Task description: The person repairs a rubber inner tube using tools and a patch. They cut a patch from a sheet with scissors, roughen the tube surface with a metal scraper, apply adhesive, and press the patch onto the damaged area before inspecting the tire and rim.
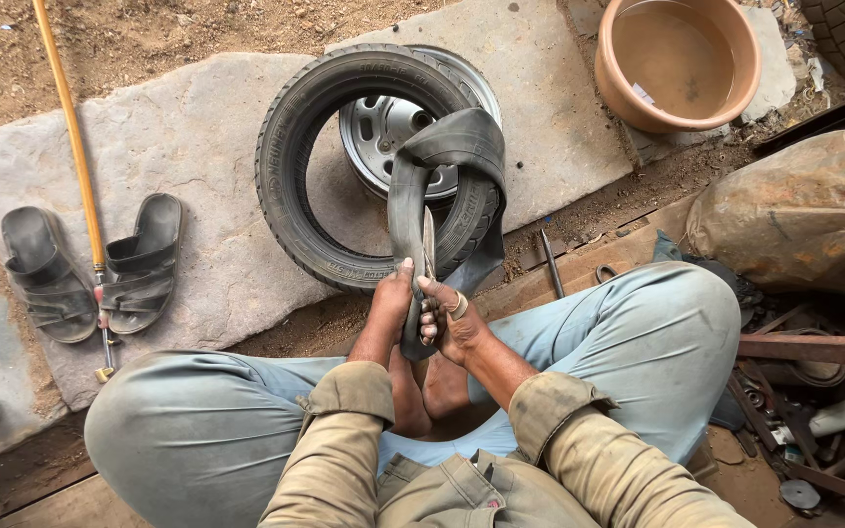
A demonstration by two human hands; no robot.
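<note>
Person's torso cut off at the bottom edge; only khaki sleeves (344,440), grey-blue trousers (207,430) and bare feet (432,391) tucked between the crossed legs show. Soles mostly hidden behind the forearms.

Left hand (391,308) closed around the lower fold of a black inner tube (447,156), thumb pointing up along the rubber; palm side not visible. Right hand (452,321) gripping the same fold from the other side, fingers curled, a pale ring-like band on one finger. A thin metal blade or file (428,240) stands upright between the two hands against the tube; which hand holds its handle cannot be told, the handle is hidden in the grip.

The tube loops up from the hands and drapes over the near rim of a black tyre (290,186) lying flat on the stone slab (198,137). Inside the tyre, a steel wheel rim (383,127), half covered by the tube.

Near the slab's left edge: a pair of dark sandals (144,264) and a long yellow rod (75,147) running off the top edge. At the slab's far right corner, a tan basin (677,59) of murky water. Right side: clutter of metal scrap (804,352), hard to make out, and a dusty sack (804,215).
</note>
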